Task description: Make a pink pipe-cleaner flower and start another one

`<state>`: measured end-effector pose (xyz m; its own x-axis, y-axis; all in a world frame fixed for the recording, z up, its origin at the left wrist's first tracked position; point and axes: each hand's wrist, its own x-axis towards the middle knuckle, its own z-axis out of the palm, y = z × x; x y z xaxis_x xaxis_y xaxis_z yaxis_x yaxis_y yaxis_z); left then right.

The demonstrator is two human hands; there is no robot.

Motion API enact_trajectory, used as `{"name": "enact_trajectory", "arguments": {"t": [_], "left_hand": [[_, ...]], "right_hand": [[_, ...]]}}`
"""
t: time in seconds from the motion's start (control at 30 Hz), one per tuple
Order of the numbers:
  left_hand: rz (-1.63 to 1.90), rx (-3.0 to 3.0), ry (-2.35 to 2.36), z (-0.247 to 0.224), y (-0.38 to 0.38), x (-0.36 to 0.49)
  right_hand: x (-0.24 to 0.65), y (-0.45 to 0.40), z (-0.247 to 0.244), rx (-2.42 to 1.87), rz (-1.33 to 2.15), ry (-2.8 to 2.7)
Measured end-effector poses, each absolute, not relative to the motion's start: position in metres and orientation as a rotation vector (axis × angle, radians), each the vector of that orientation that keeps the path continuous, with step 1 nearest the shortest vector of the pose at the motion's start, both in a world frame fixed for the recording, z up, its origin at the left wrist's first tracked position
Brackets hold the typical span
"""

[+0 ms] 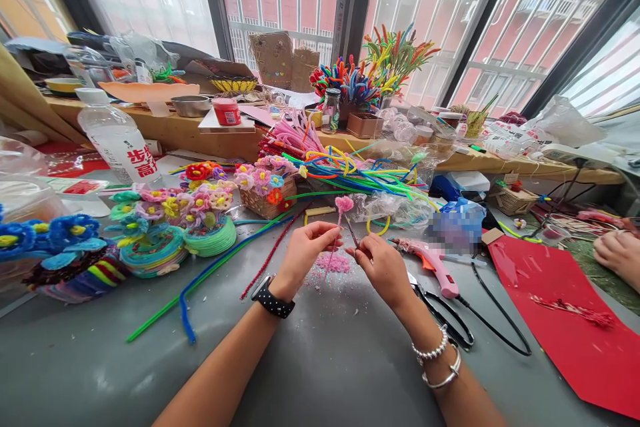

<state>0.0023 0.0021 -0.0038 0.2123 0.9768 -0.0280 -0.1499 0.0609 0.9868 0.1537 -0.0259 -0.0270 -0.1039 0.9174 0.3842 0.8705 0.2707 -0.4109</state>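
My left hand (314,250), with a black watch on its wrist, pinches the thin stem of a pink pipe-cleaner flower (344,204). The fuzzy pink head stands upright just above my fingertips. My right hand (380,263) grips small scissors (352,232), whose blades point up toward the flower head from its right side. Whether the blades touch the pink fuzz, I cannot tell. Below both hands, a small heap of pink fluff clippings (334,263) lies on the grey table (320,360).
Baskets of pipe-cleaner flowers (210,233) stand at left, beside a water bottle (117,137). Loose pipe cleaners (350,170) pile up behind. A pink glue gun (433,265), black-handled shears (445,317) and red card (565,313) lie at right. Another person's hand (620,257) rests at far right.
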Motion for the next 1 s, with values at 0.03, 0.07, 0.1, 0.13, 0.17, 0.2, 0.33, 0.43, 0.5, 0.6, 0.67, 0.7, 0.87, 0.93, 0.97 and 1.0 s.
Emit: {"name": "enact_trajectory", "arguments": {"t": [0.03,0.07,0.1,0.13,0.17,0.2,0.33,0.43,0.5,0.6,0.67,0.7,0.87,0.93,0.97,1.0], "left_hand": [[1.102,1.136,0.958,-0.0038,0.0022,0.0021],[1.108,1.119,0.951,-0.0037,0.0022,0.0020],[1.109,1.107,0.941,-0.0035,0.0021,0.0018],[1.107,1.098,0.929,-0.0032,0.0019,0.0016],[1.103,1.092,0.916,-0.0029,0.0018,0.0014],[1.096,1.087,0.903,-0.0025,0.0016,0.0012],[1.063,1.113,0.877,-0.0011,0.0005,0.0009],[1.047,1.191,0.880,-0.0006,-0.0002,0.0015],[1.034,1.245,0.880,-0.0006,-0.0004,0.0019],[1.016,1.295,0.877,-0.0007,-0.0003,0.0021],[1.016,1.304,0.882,-0.0006,-0.0001,0.0019],[1.019,1.303,0.886,-0.0006,-0.0001,0.0018],[1.009,1.284,0.893,-0.0011,0.0006,0.0010],[1.004,1.274,0.894,-0.0015,0.0007,0.0010],[1.003,1.271,0.896,-0.0016,0.0006,0.0010],[1.004,1.270,0.899,-0.0017,0.0006,0.0010]], "right_hand": [[0.1537,-0.0253,-0.0275,-1.587,0.131,-1.969],[0.1536,-0.0246,-0.0280,-1.564,0.169,-1.962],[0.1533,-0.0239,-0.0285,-1.541,0.219,-1.957],[0.1531,-0.0233,-0.0289,-1.517,0.276,-1.954],[0.1527,-0.0227,-0.0293,-1.495,0.333,-1.955],[0.1524,-0.0224,-0.0296,-1.475,0.384,-1.960],[0.1512,-0.0229,-0.0294,-1.433,0.487,-1.997],[0.1504,-0.0246,-0.0270,-1.431,0.504,-2.006],[0.1500,-0.0256,-0.0250,-1.443,0.505,-1.995],[0.1497,-0.0261,-0.0230,-1.467,0.492,-1.986],[0.1495,-0.0258,-0.0228,-1.476,0.484,-1.984],[0.1495,-0.0256,-0.0229,-1.479,0.479,-1.983],[0.1498,-0.0242,-0.0240,-1.483,0.437,-1.966],[0.1503,-0.0238,-0.0242,-1.487,0.421,-1.963],[0.1506,-0.0237,-0.0241,-1.490,0.413,-1.960],[0.1509,-0.0237,-0.0238,-1.491,0.405,-1.958]]}}
